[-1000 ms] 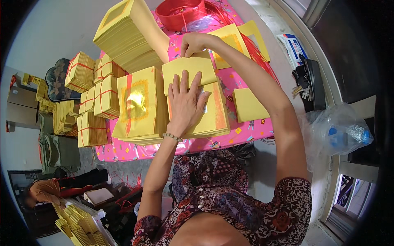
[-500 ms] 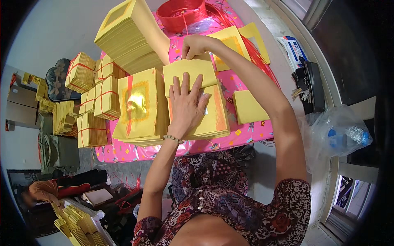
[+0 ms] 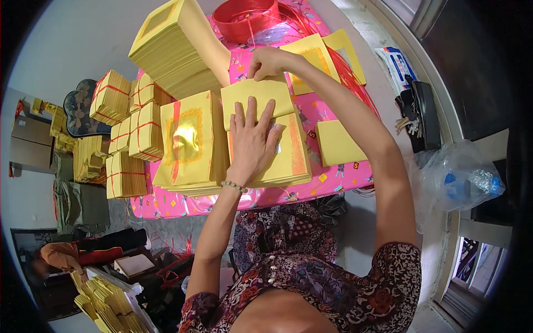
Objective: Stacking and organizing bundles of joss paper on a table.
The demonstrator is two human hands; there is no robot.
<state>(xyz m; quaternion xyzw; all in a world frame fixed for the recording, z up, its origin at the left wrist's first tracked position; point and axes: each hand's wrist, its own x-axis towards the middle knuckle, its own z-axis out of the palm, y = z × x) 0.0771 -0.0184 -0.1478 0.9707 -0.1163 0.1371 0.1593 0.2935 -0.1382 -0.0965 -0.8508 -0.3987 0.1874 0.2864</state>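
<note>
My left hand (image 3: 252,143) lies flat, fingers spread, on a stack of yellow paper sheets (image 3: 291,161) on a pink patterned table (image 3: 333,180). My right hand (image 3: 267,62) pinches the far edge of the top yellow sheet (image 3: 255,100), which is folded back toward me over the stack. To the left lies another stack with a gold foil square and orange border (image 3: 186,141).
A tall pile of yellow paper (image 3: 172,50) stands at the back left, with tied yellow bundles (image 3: 136,130) beside it. A red round tub (image 3: 244,16) sits at the back. Loose yellow sheets (image 3: 336,144) lie right. A plastic bag (image 3: 461,183) and keys (image 3: 408,119) lie farther right.
My right hand has drawn the top sheet's far edge a little closer over the stack. The left hand stays pressed flat.
</note>
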